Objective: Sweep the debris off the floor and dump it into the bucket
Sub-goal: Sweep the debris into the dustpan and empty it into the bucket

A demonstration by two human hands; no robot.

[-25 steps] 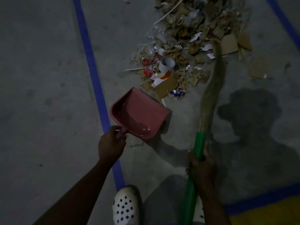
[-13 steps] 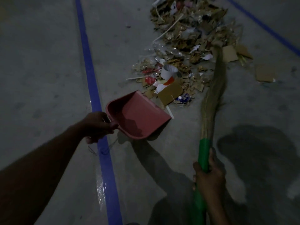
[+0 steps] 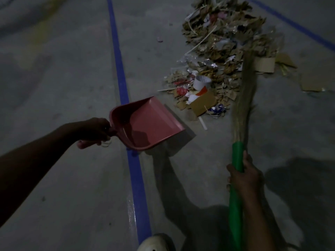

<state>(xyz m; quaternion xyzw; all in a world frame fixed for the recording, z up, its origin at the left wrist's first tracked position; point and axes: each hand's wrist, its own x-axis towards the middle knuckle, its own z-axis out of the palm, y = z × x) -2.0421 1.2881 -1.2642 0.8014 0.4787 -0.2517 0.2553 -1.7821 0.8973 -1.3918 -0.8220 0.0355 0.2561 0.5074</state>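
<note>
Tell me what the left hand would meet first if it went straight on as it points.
The left hand grips the pink dustpan, whose lip points at the debris pile. It would probably first meet the brown cardboard piece at the near edge, though the pan seems lifted.

Dim, grainy light leaves broad dark shadows of the person and the dustpan [image 3: 145, 124] on the grey floor [image 3: 54, 87], a small glare beside the blue line [image 3: 136, 178], the broom [image 3: 242, 115] smeared by motion at its bristles, and murky corners.
</note>
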